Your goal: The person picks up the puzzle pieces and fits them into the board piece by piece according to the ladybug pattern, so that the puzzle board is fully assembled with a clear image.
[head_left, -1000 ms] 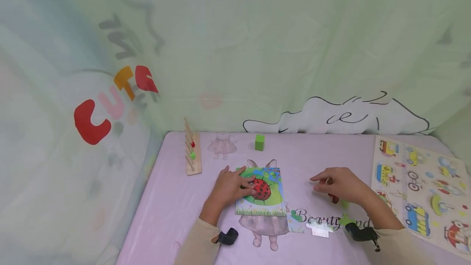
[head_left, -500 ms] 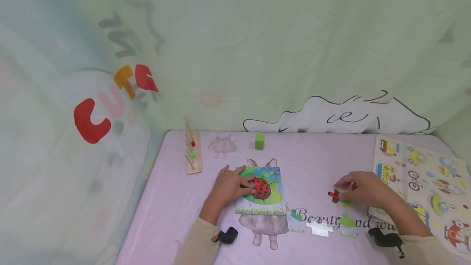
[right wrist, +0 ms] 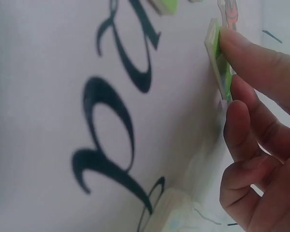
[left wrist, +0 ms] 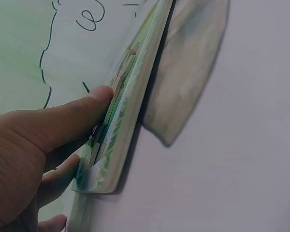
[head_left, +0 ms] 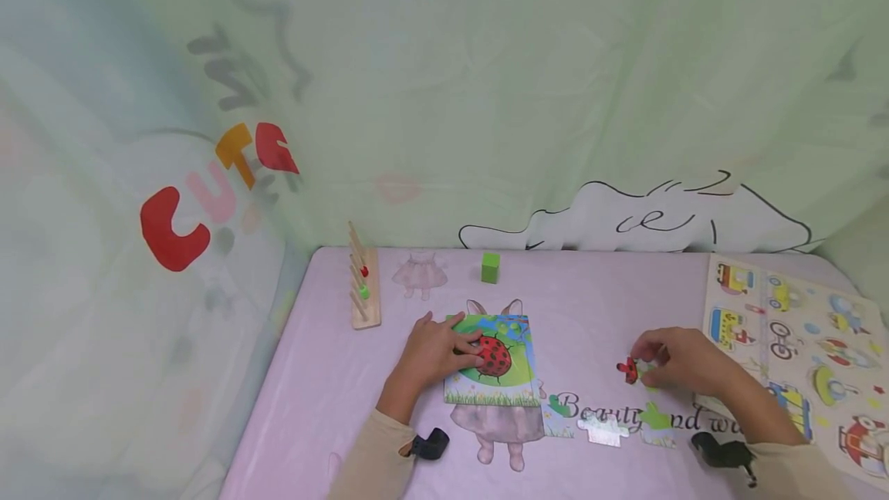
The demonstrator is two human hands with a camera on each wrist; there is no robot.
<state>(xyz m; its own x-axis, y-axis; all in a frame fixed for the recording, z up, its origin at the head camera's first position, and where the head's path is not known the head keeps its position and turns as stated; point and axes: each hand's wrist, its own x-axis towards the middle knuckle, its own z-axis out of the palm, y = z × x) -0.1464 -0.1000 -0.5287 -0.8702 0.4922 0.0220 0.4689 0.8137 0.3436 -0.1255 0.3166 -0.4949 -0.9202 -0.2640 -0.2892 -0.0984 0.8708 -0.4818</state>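
We've got a green puzzle piece (right wrist: pixel 222 67) toward the right edge of the table (head_left: pixel 590 292), pinched thumb-to-finger in the right hand (head_left: pixel 687 363). Left hand (head_left: pixel 434 352), fingers loosely spread, rests on ladybug board (head_left: pixel 514 397). We read table's "Beauty" lettering (head_left: pixel 596 411); green block (head_left: pixel 490 269) near back edge.

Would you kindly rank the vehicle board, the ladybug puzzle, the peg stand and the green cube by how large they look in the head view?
Largest to smallest, by apparent area:
1. Vehicle board
2. Ladybug puzzle, partly covered by the left hand
3. Peg stand
4. Green cube
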